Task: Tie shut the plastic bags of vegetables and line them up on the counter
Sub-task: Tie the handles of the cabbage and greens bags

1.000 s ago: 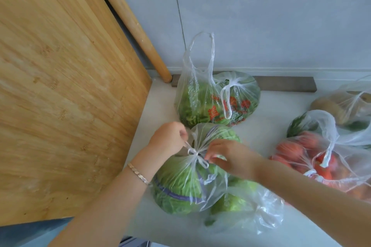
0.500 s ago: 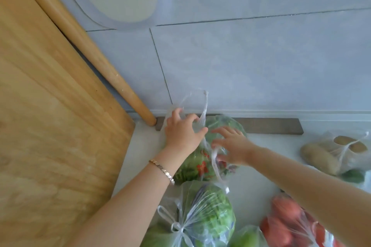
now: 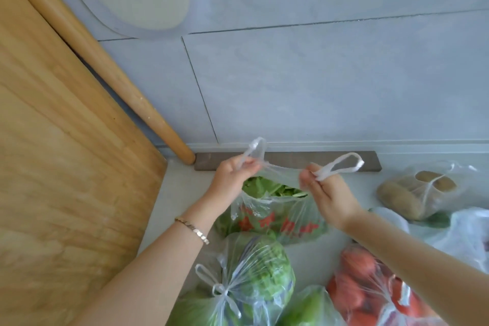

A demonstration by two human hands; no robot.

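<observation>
**Greens bag open, handles raised for the knot**

At the left of the frame a wooden board (image 3: 66,166) leans against the wall, with a round wooden rod (image 3: 105,68) behind it. Neither belongs to the task.

Just right of them, above the pale table (image 3: 180,193), the left hand (image 3: 232,177) pinches one handle loop (image 3: 255,148) of the bag of leafy greens (image 3: 275,214). That bag stands at centre frame, close to the wall, with its mouth open and leaves showing. The right hand (image 3: 328,193) grips the other handle loop (image 3: 344,166), its fingers curled round the twisted plastic. Both loops are held up and apart above the bag and are not yet crossed, so this knot looks to be at its very start.

At lower centre a bag holding a green head (image 3: 259,278) lies already tied in a bow (image 3: 221,290). To its right a second green bag (image 3: 309,309) runs off the bottom edge, and I cannot tell whether it is tied. Further right, the bag of tomatoes (image 3: 370,291) has its handles gathered and is apparently knotted. The bag of potatoes (image 3: 418,193) at the right middle also looks closed. A white bag (image 3: 465,241) at the right edge is too cut off to judge.

So at least one bag is done and one is in hand. The bags lie clustered rather than in a row, so the lining up seems still to do.
</observation>
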